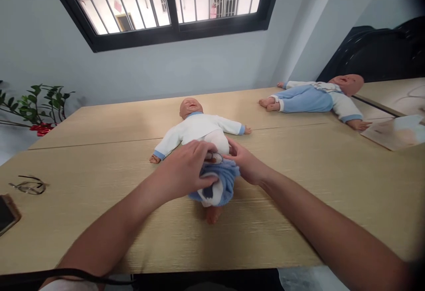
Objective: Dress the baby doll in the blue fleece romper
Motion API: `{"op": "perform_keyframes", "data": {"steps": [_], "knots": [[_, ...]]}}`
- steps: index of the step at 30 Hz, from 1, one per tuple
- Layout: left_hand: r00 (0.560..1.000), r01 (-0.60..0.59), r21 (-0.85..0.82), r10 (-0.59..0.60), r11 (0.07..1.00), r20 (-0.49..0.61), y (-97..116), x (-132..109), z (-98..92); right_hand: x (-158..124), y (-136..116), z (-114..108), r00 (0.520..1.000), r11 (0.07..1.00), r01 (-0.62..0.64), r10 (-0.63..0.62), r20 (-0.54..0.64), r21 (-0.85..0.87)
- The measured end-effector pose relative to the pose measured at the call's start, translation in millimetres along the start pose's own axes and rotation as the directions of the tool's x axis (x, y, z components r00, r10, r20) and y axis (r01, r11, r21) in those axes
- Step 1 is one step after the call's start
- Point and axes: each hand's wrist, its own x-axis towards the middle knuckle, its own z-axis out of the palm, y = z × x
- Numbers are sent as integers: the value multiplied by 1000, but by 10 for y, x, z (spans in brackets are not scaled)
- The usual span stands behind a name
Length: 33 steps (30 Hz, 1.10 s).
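Observation:
A baby doll (pixel 202 127) in a white top with blue cuffs lies on its back on the wooden table, head toward the wall. Blue baby trousers (pixel 228 178) with white trim are bunched around its legs, and one foot (pixel 213 214) sticks out below them. My left hand (pixel 192 167) is closed on the bunched trousers, thumb on the white-trimmed opening. My right hand (pixel 244 160) grips the trousers' upper right edge beside the doll's hip; its fingertips are partly hidden behind the cloth and the doll.
A second doll (pixel 308 96) in blue trousers lies at the back right, near a printed sheet (pixel 395 132). Glasses (pixel 29 185) and a dark phone-like object (pixel 7 213) lie at the left. A plant (pixel 43 105) stands beyond the left edge; a black cable (pixel 66 273) crosses the lower left.

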Motion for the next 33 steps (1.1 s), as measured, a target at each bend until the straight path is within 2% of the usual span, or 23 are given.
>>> {"op": "perform_keyframes", "data": {"steps": [3,4,6,8,13,16,19,23,27,30,33], "knots": [[972,-78,105,99,991,-213,-19,38,62,1,-3,-3,1000,1000,11,-11,-1,-4],[960,-124,157,159,980,-229,-23,46,78,2,3,-4,1000,1000,4,-4,-9,-3],[943,-226,216,268,950,-195,-25,52,96,-1,16,-5,999,1000,-22,22,-29,5],[940,-275,184,304,944,-154,-18,43,87,-8,25,-1,998,999,-45,46,-41,25],[974,-226,-22,225,974,-40,24,-4,-8,-26,21,33,995,997,-42,48,-88,65],[974,-227,-8,226,974,-14,48,-12,16,-42,11,85,987,993,-41,57,-151,107],[968,-223,94,232,970,-99,81,3,138,-66,15,139,978,980,-54,90,-188,191],[953,-193,233,238,953,-185,137,27,309,-73,64,126,988,956,-43,84,-128,289],[958,-133,298,199,945,-206,174,19,418,-59,123,72,993,953,-68,93,-73,297],[949,-75,321,166,944,-266,181,13,490,-64,116,81,990,947,-104,129,-62,304],[939,-25,324,133,946,-317,151,31,516,-74,65,96,997,958,-62,75,-35,281]]}}
